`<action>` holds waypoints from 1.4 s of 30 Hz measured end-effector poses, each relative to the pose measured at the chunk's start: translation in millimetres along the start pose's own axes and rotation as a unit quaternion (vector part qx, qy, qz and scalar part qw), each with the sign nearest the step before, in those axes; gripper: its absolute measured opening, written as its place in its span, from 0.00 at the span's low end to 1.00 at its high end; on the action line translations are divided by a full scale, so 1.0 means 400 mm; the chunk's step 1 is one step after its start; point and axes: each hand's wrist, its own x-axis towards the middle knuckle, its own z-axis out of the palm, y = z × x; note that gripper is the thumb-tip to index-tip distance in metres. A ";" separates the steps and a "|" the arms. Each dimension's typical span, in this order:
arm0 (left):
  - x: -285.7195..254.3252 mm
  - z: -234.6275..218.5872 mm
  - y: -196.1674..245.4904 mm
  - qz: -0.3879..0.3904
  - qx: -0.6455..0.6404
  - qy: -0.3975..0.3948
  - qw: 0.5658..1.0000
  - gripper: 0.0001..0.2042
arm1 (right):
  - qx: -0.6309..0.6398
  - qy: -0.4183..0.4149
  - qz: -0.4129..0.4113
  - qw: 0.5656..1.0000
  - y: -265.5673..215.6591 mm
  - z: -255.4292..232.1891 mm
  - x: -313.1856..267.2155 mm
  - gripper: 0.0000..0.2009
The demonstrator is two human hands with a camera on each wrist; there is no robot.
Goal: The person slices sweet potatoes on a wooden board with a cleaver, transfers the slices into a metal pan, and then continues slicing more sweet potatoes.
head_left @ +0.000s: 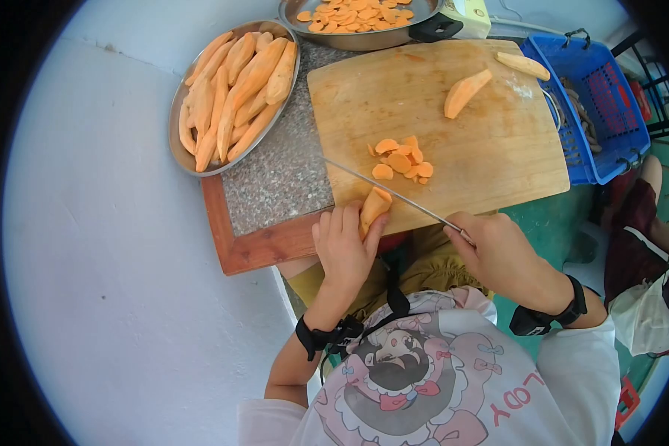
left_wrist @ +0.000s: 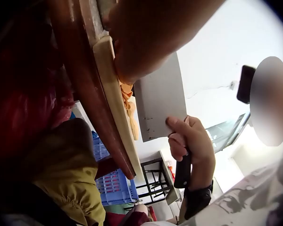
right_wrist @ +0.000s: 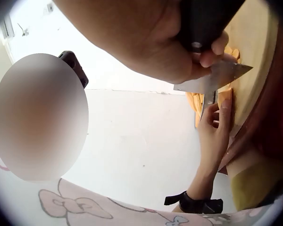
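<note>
Head view alone shows cut slices [head_left: 402, 159] beside cleaver [head_left: 383, 188].

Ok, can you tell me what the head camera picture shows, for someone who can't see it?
A person's left hand holds an orange vegetable piece on a wooden cutting board while the right hand grips a knife against it. Cut slices lie on the board.

I count two round metal trays: one [head_left: 178, 152] piled with long peeled orange sweet-potato wedges, too overlapped to number, the other [head_left: 364, 39] full of thin orange slices. One pale wooden cutting board [head_left: 490, 149] carries three larger orange sweet-potato chunks [head_left: 465, 92], about eight cut orange rounds [head_left: 401, 160], and one steel cleaver [head_left: 394, 195]. One blue plastic basket [head_left: 602, 97]. Two hands.
</note>
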 end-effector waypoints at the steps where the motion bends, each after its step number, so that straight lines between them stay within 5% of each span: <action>1: 0.000 0.001 -0.001 0.002 0.000 -0.001 1.000 0.16 | 0.001 0.001 0.001 1.000 0.000 0.000 -0.002 0.07; 25: 0.019 -0.013 0.004 0.006 0.014 -0.026 1.000 0.11 | 0.019 -0.009 -0.004 1.000 0.006 0.003 -0.014 0.08; 42: 0.025 0.007 -0.030 0.071 -0.052 -0.015 0.996 0.10 | 0.033 -0.097 0.040 0.994 -0.025 -0.009 0.065 0.07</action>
